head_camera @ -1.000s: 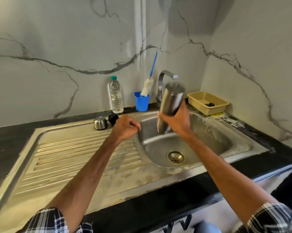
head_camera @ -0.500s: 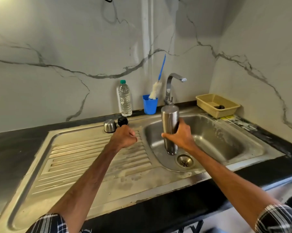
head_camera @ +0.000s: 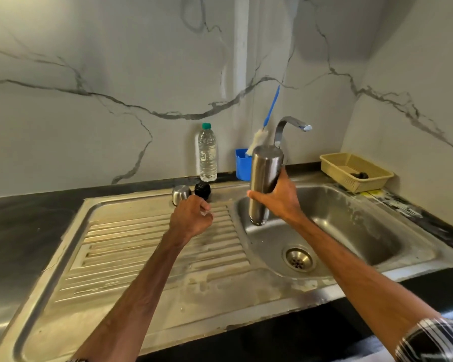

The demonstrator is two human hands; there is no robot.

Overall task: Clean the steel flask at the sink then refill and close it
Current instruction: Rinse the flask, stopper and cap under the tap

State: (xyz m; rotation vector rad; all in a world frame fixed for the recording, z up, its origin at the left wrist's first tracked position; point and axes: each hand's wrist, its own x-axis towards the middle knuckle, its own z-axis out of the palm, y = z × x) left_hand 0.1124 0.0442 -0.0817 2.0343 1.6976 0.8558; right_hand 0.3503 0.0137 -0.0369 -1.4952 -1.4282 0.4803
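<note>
one steel flask (head_camera: 265, 173), inverted over sink (head_camera: 350, 220), gripped by right hand (head_camera: 281, 202); left hand (head_camera: 190, 218) fisted, empty.

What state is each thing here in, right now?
Flask: upside down, uncapped, gripped by right hand over the sink.
Steel cap: off, on the sink's back rim.
Black stopper: off, beside the cap.
Tap: no water running.
Water bottle: upright, capped.
Left hand: fisted, holding nothing visible.
</note>
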